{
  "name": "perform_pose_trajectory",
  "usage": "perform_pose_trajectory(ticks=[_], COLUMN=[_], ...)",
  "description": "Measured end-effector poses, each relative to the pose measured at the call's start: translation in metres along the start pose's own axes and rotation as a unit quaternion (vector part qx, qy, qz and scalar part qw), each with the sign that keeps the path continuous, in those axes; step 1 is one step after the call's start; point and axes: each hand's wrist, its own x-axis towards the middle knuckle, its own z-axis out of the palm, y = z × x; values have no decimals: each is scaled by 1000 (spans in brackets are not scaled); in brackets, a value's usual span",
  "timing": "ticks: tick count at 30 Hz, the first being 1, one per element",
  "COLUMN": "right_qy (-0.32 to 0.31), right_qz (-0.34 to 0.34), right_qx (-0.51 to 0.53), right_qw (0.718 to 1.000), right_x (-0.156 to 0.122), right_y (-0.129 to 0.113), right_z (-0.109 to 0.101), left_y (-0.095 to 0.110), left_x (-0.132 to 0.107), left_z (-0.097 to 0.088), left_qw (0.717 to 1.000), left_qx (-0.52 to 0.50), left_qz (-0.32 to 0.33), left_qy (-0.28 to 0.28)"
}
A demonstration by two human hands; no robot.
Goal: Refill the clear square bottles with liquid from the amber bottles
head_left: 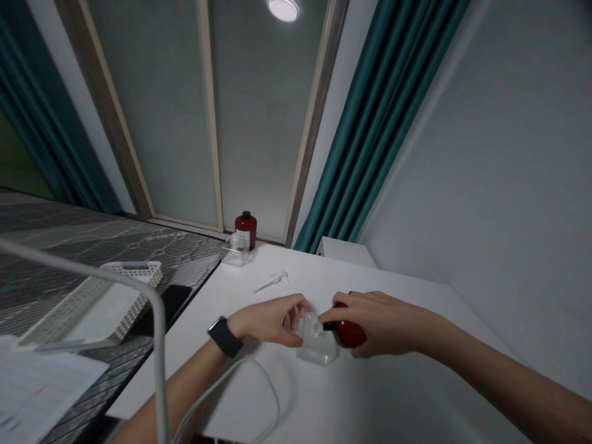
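In the head view my right hand (379, 320) is wrapped round a dark red bottle (350, 333), tipped on its side. Its black neck (329, 325) points left, at the top of a clear square bottle (319, 348) on the white table (370, 388). From the left, my left hand (272, 317) holds the clear bottle near its top with thumb and fingers curled. Whether any liquid runs between the two bottles I cannot make out. Behind them lies a clear pump top (272, 282) with its tube.
Another red bottle (246, 229) with a black cap stands at the table's far edge, beside another clear container (235, 251). To the left are a white basket (92, 302) and papers (44, 388). A white cable (160, 345) loops across the near left.
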Motion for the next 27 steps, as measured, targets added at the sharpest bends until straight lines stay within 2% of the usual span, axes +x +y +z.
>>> perform_pose_trajectory(ticks=[27], right_qy=[-5], right_qz=[-9], right_qx=[19], right_qw=[1000], right_x=[1], right_y=[4], right_z=[-1], left_y=[0], left_x=[0], left_z=[-1], left_qw=[1000], left_qx=[23], left_qz=[0], left_qy=[1])
